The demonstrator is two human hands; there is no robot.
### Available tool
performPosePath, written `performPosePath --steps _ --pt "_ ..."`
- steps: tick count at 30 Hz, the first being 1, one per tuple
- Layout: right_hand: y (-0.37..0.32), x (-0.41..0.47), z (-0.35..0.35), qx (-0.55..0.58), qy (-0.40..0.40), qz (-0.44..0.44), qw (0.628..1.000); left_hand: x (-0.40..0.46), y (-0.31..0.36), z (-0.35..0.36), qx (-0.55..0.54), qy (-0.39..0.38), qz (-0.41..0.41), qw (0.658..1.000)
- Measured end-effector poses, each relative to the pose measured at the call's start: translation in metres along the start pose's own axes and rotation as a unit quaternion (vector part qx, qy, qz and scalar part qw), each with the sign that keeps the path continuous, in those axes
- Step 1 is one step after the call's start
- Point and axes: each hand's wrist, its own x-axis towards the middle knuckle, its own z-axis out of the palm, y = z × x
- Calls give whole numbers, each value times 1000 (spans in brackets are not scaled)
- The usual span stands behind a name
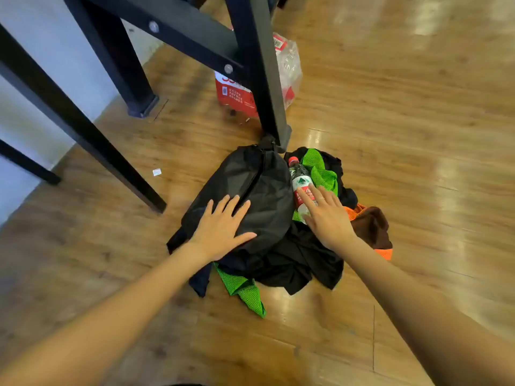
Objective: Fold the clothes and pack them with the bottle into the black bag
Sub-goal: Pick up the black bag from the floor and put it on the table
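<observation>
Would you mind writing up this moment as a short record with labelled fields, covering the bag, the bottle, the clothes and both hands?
setting: wooden floor beside black table legs
black bag: on the clothes heap, zip looks closed
bottle: lying beside the bag, red cap on, outside it
clothes: unfolded heap of black garment, green mesh, orange and brown pieces
left hand: flat on the bag, fingers spread
right hand: open, fingers over the bottle
background: wrapped pack of bottles
packed so far: nothing visible

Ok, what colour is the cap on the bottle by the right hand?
Red. The bottle lies on the clothes beside the black bag, cap pointing away; the head view shows it.
</observation>
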Motion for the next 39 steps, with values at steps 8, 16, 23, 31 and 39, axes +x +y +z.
performPosePath --steps 8,16,23,31,39 --pt "5 9 34 41 -27 60 997 5 6 34 -10 15 12 1000" --pt "-5 10 45 104 28 67 992 3 25 32 -52 92 44 993" --pt "-5 11 42 99 49 56 992 5 21 19 -84 119 68 987" --pt "3 33 26 205 6 202 958 6 14 17 -151 86 37 984" --pt "0 59 25 192 -84 291 933 6 13 14 -189 63 19 980"
